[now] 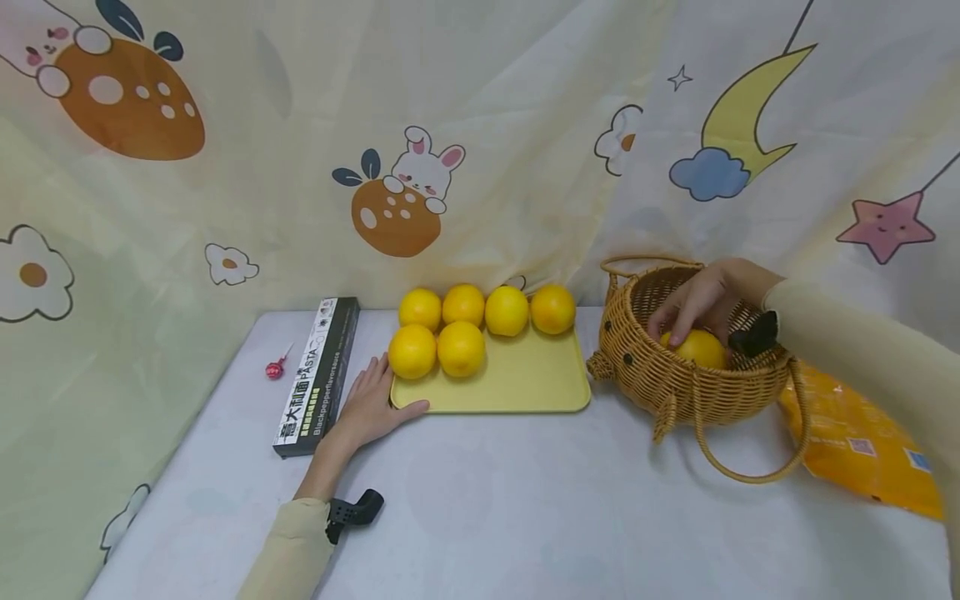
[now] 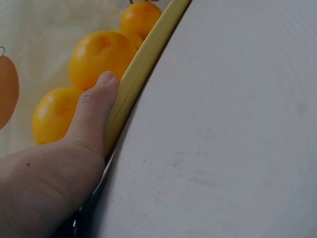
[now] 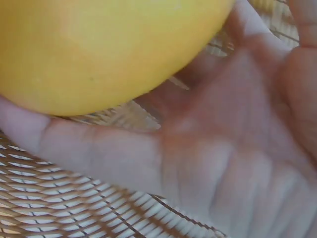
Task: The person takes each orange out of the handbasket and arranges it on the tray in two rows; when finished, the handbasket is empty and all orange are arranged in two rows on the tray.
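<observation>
Inside the pig-shaped wicker basket on the right, my right hand grips an orange. The right wrist view shows that orange large, with thumb and fingers curved round it above the woven wall. My left hand rests at the left edge of a yellow tray, fingers straight, thumb over the near corner. Several oranges sit on the tray, a row at the back and two in front at the left. The basket's bottom is partly hidden by my hand.
Left of the tray lies a black and white pasta box, close to my left hand. A red lollipop is beyond it. An orange plastic packet lies behind the basket's right side. One basket handle droops onto the table.
</observation>
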Action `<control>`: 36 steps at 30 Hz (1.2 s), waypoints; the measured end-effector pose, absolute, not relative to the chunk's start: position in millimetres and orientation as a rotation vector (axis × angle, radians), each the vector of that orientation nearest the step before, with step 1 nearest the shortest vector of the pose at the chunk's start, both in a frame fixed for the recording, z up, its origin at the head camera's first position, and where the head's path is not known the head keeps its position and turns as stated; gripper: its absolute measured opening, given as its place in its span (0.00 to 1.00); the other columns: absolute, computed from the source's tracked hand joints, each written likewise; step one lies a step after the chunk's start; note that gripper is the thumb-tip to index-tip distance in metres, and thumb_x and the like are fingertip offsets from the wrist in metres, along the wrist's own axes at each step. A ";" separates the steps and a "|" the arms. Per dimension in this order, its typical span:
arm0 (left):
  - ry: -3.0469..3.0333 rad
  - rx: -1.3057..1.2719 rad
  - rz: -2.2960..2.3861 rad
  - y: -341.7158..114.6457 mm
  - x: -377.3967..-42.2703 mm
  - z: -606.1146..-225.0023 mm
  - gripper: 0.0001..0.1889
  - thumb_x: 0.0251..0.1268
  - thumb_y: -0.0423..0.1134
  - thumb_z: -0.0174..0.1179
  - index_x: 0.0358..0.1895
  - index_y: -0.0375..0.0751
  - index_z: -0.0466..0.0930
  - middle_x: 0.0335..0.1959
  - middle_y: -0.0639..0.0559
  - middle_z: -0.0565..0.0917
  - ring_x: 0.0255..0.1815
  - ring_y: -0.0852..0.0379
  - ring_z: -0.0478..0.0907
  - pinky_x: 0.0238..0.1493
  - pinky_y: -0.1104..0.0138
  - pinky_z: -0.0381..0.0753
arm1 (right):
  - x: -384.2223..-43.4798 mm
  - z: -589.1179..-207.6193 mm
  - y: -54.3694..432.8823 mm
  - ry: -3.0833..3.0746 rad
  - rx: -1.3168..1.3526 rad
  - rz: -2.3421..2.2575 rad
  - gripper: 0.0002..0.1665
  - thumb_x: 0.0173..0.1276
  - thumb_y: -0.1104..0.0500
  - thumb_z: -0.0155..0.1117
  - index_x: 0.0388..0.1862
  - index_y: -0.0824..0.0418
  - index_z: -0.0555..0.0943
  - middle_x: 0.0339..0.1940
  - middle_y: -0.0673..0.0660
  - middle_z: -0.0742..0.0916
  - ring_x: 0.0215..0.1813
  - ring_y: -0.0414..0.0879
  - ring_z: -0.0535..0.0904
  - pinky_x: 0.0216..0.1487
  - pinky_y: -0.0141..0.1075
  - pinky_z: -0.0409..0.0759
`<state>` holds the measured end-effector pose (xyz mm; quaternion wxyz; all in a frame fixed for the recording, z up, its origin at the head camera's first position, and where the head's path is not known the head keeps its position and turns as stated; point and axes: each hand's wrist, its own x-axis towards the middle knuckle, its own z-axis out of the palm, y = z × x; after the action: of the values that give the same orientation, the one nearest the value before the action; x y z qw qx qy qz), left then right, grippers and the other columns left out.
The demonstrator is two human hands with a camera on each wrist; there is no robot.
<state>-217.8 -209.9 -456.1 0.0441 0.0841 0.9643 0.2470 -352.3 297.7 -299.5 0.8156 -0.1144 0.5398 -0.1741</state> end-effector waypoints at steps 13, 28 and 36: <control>2.942 0.265 0.748 -206.9 -219.8 -456.0 0.60 0.53 0.75 0.55 0.79 0.41 0.41 0.81 0.39 0.39 0.81 0.39 0.34 0.80 0.45 0.36 | -332.1 -254.8 343.1 1.923 -0.355 -0.827 0.14 0.77 0.57 0.49 0.57 0.47 0.63 0.57 0.58 0.71 0.54 0.56 0.77 0.54 0.60 0.81; 2.962 0.276 0.745 -215.4 -218.5 -460.2 0.59 0.53 0.74 0.56 0.79 0.40 0.41 0.80 0.38 0.39 0.81 0.36 0.35 0.79 0.43 0.35 | -255.8 -213.9 299.1 2.481 -0.531 -1.271 0.16 0.77 0.59 0.50 0.61 0.51 0.65 0.59 0.50 0.75 0.49 0.46 0.81 0.45 0.40 0.88; 2.955 0.290 0.741 -212.5 -222.1 -461.2 0.59 0.53 0.75 0.55 0.79 0.40 0.41 0.80 0.38 0.39 0.81 0.37 0.35 0.80 0.44 0.35 | -198.6 -238.9 256.4 2.109 -0.817 -1.665 0.17 0.80 0.62 0.39 0.62 0.47 0.61 0.61 0.53 0.71 0.50 0.45 0.81 0.46 0.39 0.87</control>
<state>-222.1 -212.5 -461.2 0.0406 0.0947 0.9648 0.2418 -198.6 256.4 -238.9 0.1656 -0.2869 0.7406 -0.5846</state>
